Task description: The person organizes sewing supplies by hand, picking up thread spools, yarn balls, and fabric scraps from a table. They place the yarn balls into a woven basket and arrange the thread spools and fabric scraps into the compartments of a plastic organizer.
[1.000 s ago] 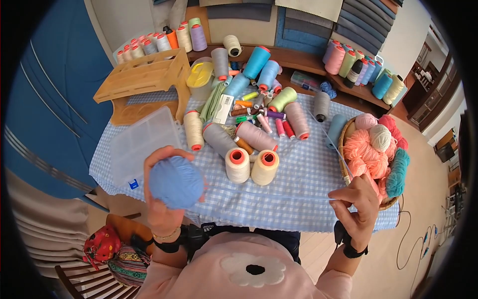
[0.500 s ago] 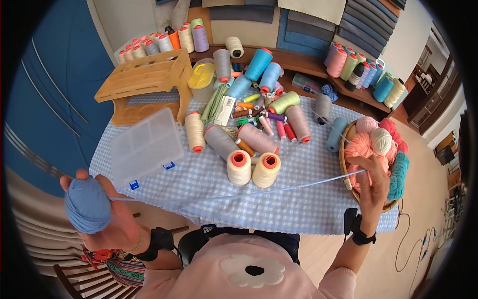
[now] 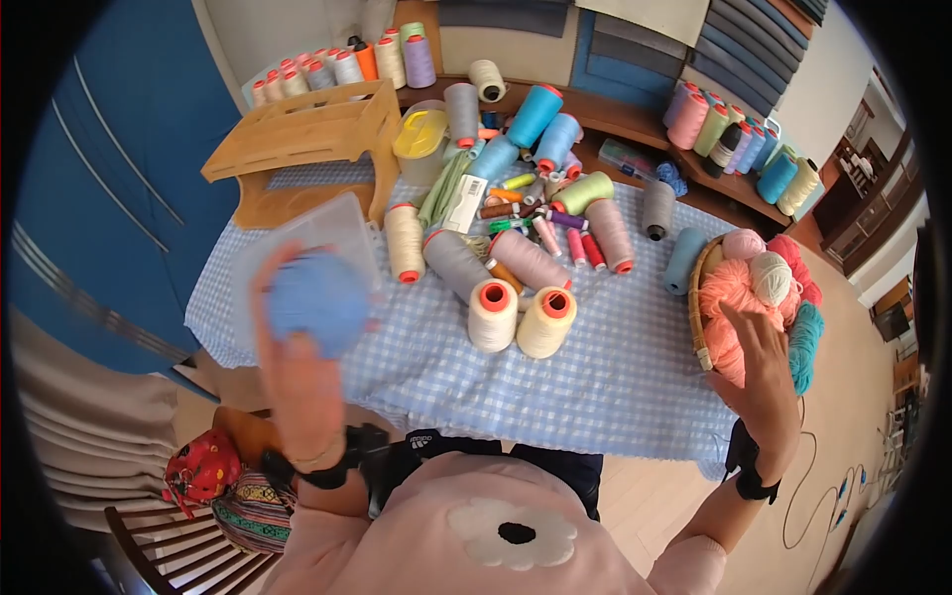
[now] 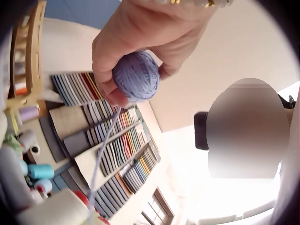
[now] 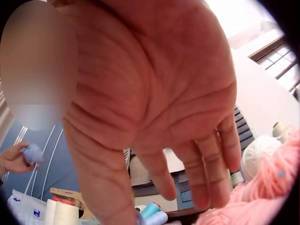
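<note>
My left hand (image 3: 302,387) grips a ball of blue yarn (image 3: 319,300) above the clear plastic case (image 3: 347,223); both are blurred in the head view. In the left wrist view the fingers curl round the ball (image 4: 137,76), and a strand (image 4: 101,161) trails down from it. My right hand (image 3: 762,397) is beside the wicker basket (image 3: 700,322) of yarn balls, its fingers extended. The right wrist view shows its open palm (image 5: 159,93); whether the strand touches this hand cannot be told.
Thread cones (image 3: 492,319) and small spools (image 3: 545,236) lie over the middle of the checked cloth (image 3: 426,342). A wooden rack (image 3: 297,139) stands at the back left, and a lidded tub (image 3: 420,139) beside it. More cones line the shelf behind.
Since half a second ago, my left hand has swung back rightward over the table with the ball. My right hand has moved slightly right and down, its fingers straighter. The taut strand is no longer visible between them.
</note>
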{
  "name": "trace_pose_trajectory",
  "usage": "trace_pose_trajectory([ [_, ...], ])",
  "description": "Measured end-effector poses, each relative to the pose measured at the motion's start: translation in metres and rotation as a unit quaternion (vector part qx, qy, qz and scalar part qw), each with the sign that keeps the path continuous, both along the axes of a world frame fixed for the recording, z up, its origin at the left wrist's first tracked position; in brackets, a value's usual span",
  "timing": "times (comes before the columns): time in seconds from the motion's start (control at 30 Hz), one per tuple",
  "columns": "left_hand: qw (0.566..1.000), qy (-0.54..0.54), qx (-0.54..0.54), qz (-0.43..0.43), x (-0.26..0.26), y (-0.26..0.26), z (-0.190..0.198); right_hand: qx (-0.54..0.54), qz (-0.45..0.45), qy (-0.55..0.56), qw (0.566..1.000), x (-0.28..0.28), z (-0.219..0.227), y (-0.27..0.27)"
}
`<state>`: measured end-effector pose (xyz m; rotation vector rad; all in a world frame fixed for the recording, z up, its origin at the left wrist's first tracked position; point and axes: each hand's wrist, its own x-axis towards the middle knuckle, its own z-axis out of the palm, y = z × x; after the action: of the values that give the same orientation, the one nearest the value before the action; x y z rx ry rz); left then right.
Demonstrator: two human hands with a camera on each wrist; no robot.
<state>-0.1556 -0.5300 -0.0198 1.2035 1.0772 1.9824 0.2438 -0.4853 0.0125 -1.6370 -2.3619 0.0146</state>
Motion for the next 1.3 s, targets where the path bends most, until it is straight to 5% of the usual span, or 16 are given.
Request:
trace_pose_trajectory([
  [0.07,0.992,0.125,-0.024,-0.013,0.014,0.005,-0.006,0.045,0.054,0.027,0.997,-0.023,0.02,-0.006],
  [0.1,0.992,0.127,-0.024,-0.007,0.02,0.007,-0.008,-0.049,0.119,0.095,0.987,-0.025,0.033,-0.012],
  [0.13,0.989,0.116,0.006,-0.091,0.026,0.01,-0.008,-0.05,0.123,0.096,0.986,-0.032,0.028,-0.011],
  [0.2,0.978,0.105,0.037,-0.176,0.037,0.014,-0.008,-0.09,0.367,0.403,0.834,-0.05,0.008,-0.006],
  [0.3,0.95,0.034,0.034,-0.307,0.051,0.016,-0.006,-0.036,0.282,0.366,0.886,-0.1,-0.005,-0.01],
  [0.43,0.942,0.05,0.041,-0.329,0.059,0.017,-0.009,-0.109,0.293,0.409,0.857,-0.138,-0.035,-0.004],
  [0.5,0.947,0.071,0.052,-0.308,0.058,0.02,-0.011,-0.267,0.275,0.556,0.738,-0.149,-0.041,-0.005],
  [0.63,0.969,0.065,0.038,-0.236,0.051,0.026,-0.023,-0.371,0.224,0.385,0.815,-0.141,-0.042,-0.001],
  [0.77,0.988,0.05,0.028,-0.14,0.052,0.033,-0.027,-0.17,0.319,0.313,0.878,-0.139,-0.046,-0.006],
  [0.8,0.986,0.133,0.033,-0.099,0.051,0.035,-0.025,-0.08,0.357,0.245,0.898,-0.138,-0.048,-0.006],
  [0.93,0.934,0.348,0.077,0.0,0.052,0.042,-0.028,-0.109,0.346,0.261,0.895,-0.131,-0.033,-0.014],
  [1.1,0.924,0.355,0.068,-0.125,0.059,0.038,-0.033,-0.068,0.262,0.336,0.902,-0.114,-0.018,-0.011],
  [1.3,0.976,0.124,0.03,-0.175,0.063,0.036,-0.038,-0.106,0.238,0.349,0.9,-0.106,-0.022,-0.012],
])
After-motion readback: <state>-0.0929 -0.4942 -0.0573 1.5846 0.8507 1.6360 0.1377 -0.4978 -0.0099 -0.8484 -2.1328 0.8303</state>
